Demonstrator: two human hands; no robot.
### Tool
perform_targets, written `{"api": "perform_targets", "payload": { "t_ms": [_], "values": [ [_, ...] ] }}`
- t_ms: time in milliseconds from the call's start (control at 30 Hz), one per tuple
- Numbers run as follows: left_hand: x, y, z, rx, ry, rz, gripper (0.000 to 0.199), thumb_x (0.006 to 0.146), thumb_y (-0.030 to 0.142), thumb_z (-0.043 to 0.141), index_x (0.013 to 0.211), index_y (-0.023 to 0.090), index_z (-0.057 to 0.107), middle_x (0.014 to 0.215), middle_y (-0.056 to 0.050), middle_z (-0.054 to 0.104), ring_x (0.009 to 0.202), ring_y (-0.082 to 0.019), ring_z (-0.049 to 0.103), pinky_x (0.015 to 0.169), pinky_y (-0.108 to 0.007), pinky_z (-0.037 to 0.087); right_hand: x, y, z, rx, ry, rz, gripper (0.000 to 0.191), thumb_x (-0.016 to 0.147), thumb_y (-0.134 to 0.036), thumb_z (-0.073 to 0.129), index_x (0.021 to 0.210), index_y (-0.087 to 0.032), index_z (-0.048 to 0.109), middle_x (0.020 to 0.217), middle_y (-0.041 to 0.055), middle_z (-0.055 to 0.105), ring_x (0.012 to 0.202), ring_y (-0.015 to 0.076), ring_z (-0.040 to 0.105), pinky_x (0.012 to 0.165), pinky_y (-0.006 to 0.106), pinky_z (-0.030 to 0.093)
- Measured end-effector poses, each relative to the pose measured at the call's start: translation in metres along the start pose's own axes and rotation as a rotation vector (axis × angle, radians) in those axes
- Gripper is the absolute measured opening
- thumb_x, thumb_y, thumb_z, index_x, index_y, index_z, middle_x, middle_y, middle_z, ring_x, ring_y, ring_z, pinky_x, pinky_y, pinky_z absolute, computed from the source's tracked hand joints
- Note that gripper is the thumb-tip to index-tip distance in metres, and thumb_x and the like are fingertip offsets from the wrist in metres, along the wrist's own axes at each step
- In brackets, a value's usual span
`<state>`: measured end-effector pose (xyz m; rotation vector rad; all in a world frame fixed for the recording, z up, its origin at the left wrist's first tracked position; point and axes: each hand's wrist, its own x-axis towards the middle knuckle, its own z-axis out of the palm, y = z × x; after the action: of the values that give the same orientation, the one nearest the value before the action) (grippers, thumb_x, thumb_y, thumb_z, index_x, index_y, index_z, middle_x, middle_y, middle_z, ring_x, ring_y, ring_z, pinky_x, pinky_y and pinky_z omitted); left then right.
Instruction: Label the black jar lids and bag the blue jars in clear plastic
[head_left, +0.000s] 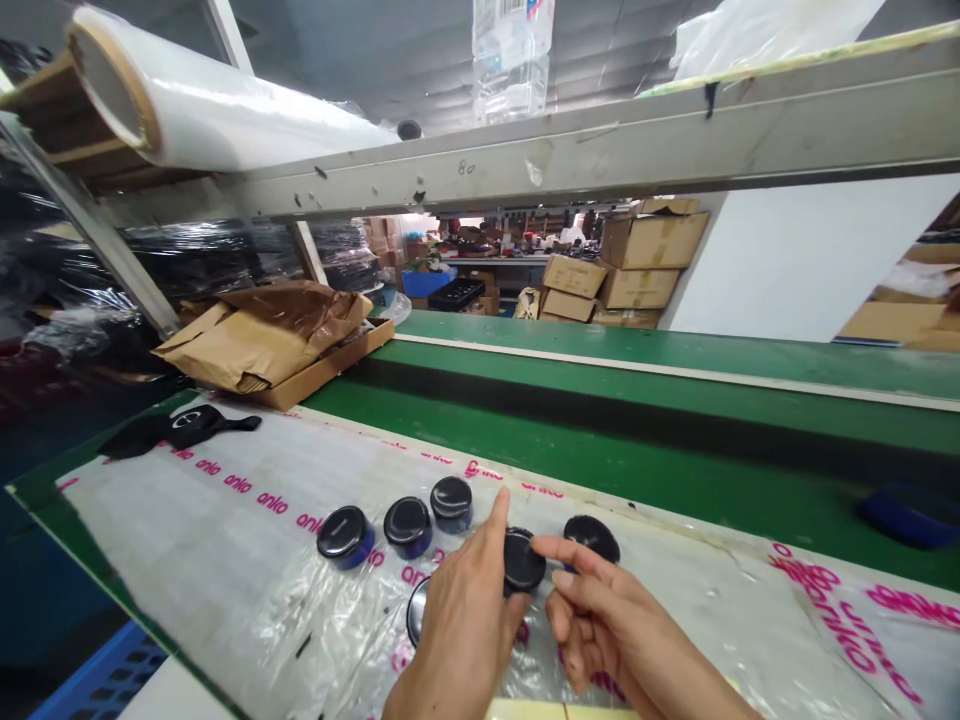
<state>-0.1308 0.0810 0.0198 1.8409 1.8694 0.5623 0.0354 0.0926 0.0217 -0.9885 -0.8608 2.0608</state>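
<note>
Between my hands is a small round container [524, 562] with a flat black top, tilted toward me. My left hand [463, 615] grips it from the left, thumb below and index finger stretched past its far side. My right hand [607, 605] is on the other side; its index fingertip touches or nearly touches the rim, and the other fingers are loosely bent and apart. A similar black-topped container [592, 540] sits just behind my right hand. Several more, with blue sides, stand to the left, including one container [346, 537]; another [415, 610] is partly hidden by my left hand.
Printed plastic sheeting [247, 540] covers the near worktop beside a green conveyor belt [480, 400]. A blue ring-shaped object [911, 515] lies far right. At left are a black strap-like item [180, 428] and a cardboard tray [330, 365]. A metal shelf beam [525, 150] crosses above.
</note>
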Motion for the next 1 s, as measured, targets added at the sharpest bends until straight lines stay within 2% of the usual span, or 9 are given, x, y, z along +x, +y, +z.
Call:
{"api": "perform_targets", "payload": {
  "t_ms": [267, 467, 833, 1000],
  "values": [
    [-0.004, 0.001, -0.002, -0.048, 0.017, -0.025, 0.098, 0.074, 0.007, 0.063, 0.157, 0.032, 0.017, 0.146, -0.006, 0.053, 0.125, -0.029, 0.058, 0.101, -0.042, 0.048, 0.005, 0.008, -0.004, 0.032, -0.056, 0.052, 0.066, 0.081, -0.043, 0.075, 0.133, -0.015, 0.045, 0.064, -0.0016, 0.066, 0.044, 0.0107, 0.056, 0.045, 0.021, 0.048],
    [-0.003, 0.006, -0.007, -0.057, -0.014, -0.045, 0.096, 0.075, 0.007, 0.063, 0.157, 0.029, 0.019, 0.142, -0.006, 0.057, 0.125, -0.028, 0.058, 0.101, -0.040, 0.048, 0.006, 0.011, -0.004, 0.015, -0.052, 0.063, 0.068, 0.081, -0.044, 0.075, 0.134, -0.016, 0.043, 0.063, -0.0023, 0.066, 0.045, 0.0117, 0.056, 0.046, 0.023, 0.049],
    [-0.003, -0.005, 0.005, -0.045, 0.025, -0.003, 0.101, 0.072, 0.007, 0.064, 0.157, 0.031, 0.015, 0.142, -0.004, 0.057, 0.126, -0.027, 0.057, 0.102, -0.040, 0.048, 0.010, 0.016, -0.006, -0.049, -0.043, 0.069, 0.071, 0.079, -0.048, 0.075, 0.133, -0.015, 0.042, 0.062, -0.0027, 0.066, 0.046, 0.0127, 0.058, 0.046, 0.022, 0.047],
    [-0.002, -0.005, 0.005, -0.039, 0.025, -0.011, 0.100, 0.073, 0.008, 0.065, 0.157, 0.032, 0.016, 0.143, -0.004, 0.057, 0.125, -0.027, 0.057, 0.102, -0.040, 0.048, 0.010, 0.017, -0.006, -0.079, -0.042, 0.061, 0.071, 0.079, -0.050, 0.074, 0.133, -0.016, 0.041, 0.062, -0.0026, 0.066, 0.046, 0.0130, 0.059, 0.046, 0.022, 0.045]
  ]
}}
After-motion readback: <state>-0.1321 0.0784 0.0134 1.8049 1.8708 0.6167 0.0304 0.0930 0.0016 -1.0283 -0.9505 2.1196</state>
